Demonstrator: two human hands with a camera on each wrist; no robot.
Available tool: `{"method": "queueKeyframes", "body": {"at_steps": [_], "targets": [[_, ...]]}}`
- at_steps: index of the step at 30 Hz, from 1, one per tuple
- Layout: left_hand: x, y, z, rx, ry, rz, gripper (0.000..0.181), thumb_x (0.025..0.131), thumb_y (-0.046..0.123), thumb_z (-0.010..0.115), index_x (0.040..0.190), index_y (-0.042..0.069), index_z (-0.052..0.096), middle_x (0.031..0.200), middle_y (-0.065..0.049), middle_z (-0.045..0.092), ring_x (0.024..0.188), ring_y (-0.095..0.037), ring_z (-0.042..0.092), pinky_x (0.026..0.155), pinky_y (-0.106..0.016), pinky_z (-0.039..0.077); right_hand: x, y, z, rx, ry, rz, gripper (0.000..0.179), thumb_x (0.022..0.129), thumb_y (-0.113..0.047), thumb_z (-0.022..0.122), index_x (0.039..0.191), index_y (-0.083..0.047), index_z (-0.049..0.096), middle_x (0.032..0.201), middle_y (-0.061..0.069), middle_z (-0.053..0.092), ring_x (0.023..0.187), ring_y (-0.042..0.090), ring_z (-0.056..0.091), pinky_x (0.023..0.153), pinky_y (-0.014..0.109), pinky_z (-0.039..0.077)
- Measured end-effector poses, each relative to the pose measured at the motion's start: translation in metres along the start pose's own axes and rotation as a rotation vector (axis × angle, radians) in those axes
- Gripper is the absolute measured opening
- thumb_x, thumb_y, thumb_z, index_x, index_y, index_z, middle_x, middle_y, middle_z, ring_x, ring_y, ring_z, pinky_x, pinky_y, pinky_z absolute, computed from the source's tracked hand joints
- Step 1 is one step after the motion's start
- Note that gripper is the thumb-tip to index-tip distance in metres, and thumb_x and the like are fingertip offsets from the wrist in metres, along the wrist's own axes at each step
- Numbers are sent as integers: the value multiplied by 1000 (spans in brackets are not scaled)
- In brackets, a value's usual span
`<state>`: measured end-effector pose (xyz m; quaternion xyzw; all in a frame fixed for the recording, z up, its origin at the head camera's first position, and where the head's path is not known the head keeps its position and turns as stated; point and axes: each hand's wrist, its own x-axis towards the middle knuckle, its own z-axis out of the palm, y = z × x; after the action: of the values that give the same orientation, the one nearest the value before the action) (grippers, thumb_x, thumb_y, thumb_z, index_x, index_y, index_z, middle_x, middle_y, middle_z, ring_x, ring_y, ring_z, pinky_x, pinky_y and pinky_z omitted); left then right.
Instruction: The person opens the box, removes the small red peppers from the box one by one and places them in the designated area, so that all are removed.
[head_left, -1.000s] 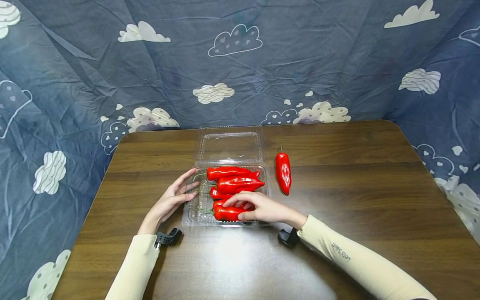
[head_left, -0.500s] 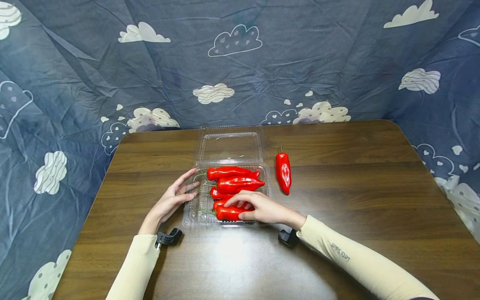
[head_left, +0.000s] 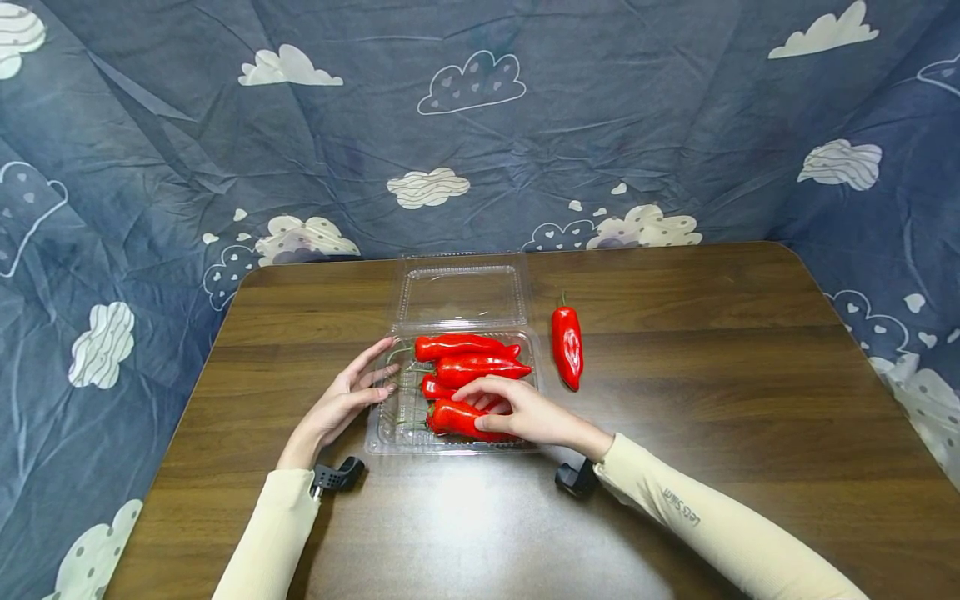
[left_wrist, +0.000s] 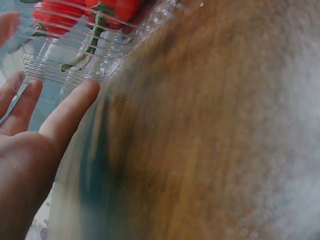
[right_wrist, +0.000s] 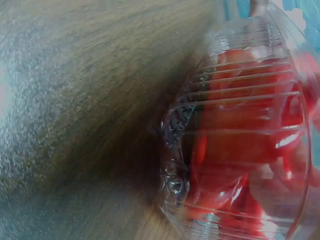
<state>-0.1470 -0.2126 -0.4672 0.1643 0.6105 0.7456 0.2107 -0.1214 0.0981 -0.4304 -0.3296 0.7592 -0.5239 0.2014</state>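
Observation:
A clear plastic clamshell box (head_left: 380, 440) lies with its lid (head_left: 461, 296) folded back. Several long red peppers, such as the rearmost pepper (head_left: 457, 346), lie crosswise in it, stems to the left. My right hand (head_left: 532, 414) reaches over the box's right front and grips the front pepper (head_left: 452, 418) between thumb and fingers. That pepper overlaps the one behind it in the head view. My left hand (head_left: 339, 403) is at the box's left side, fingers spread. In the left wrist view its fingertips (left_wrist: 90, 88) are right at the ribbed wall, near a green stem (left_wrist: 95, 37).
One loose red pepper (head_left: 567, 346) lies on the brown wooden table (head_left: 712, 350), right of the box. A blue cloth (head_left: 480, 150) with white clouds hangs behind the table. Each wrist wears a black camera, such as the right one (head_left: 576, 477).
The front pepper has shifted slightly right, then back toward the pepper behind it, with my right hand's fingers on it. My left hand has stayed in place.

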Motion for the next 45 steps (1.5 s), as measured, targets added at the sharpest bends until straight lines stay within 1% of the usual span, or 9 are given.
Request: {"method": "queueKeyframes", "body": {"at_steps": [3,7,14,20,27,32,37,45], "targets": [[0,1,0,1,0,-4,74,88,-14,48,153,5,18,158,-12,9,138,-44,19,102,-32,40,0,0,-2,67,23,9,36,87,3,63,123,-1,58,119,10,58,101,23,58,90,35,49],[1,1,0,-4,-3,-4,74,88,-13,49,153,5,17,158,-12,8,138,-45,19,102,-32,40,0,0,-3,112,36,28,38,87,3,61,125,-2,57,122,11,55,104,24,58,92,35,48],[0,2,1,-4,2,-5,74,88,-13,49,152,5,17,158,-11,9,137,-44,20,102,-32,40,1,2,-2,120,61,11,39,89,1,61,127,-3,56,120,11,56,103,26,57,92,37,47],[0,2,1,-1,5,-3,74,88,-14,48,152,5,18,158,-11,9,137,-44,20,103,-33,40,1,2,-4,142,82,-7,39,91,-1,60,129,-7,54,124,8,56,101,24,60,91,39,46],[0,1,1,6,6,-3,73,88,-15,47,152,5,17,158,-12,9,137,-45,19,103,-33,40,2,4,-4,144,108,-49,35,93,-1,57,127,-7,58,127,5,57,111,21,56,97,39,44],[0,1,1,4,7,-5,73,89,-14,48,152,5,17,158,-12,9,138,-45,19,103,-33,39,1,1,-5,174,160,-35,32,93,0,57,124,-5,60,125,6,59,110,22,56,97,35,44],[1,1,1,-3,7,-6,73,88,-14,48,152,5,18,158,-12,9,138,-44,19,103,-34,39,-2,-2,-7,221,221,3,32,93,0,56,125,-2,59,123,9,58,105,26,57,92,29,46],[1,2,1,11,0,-9,73,88,-15,47,152,4,17,158,-12,8,138,-44,19,103,-33,40,-5,-1,-15,262,320,-24,33,92,0,56,125,3,56,126,15,56,113,31,54,96,28,44]]}}
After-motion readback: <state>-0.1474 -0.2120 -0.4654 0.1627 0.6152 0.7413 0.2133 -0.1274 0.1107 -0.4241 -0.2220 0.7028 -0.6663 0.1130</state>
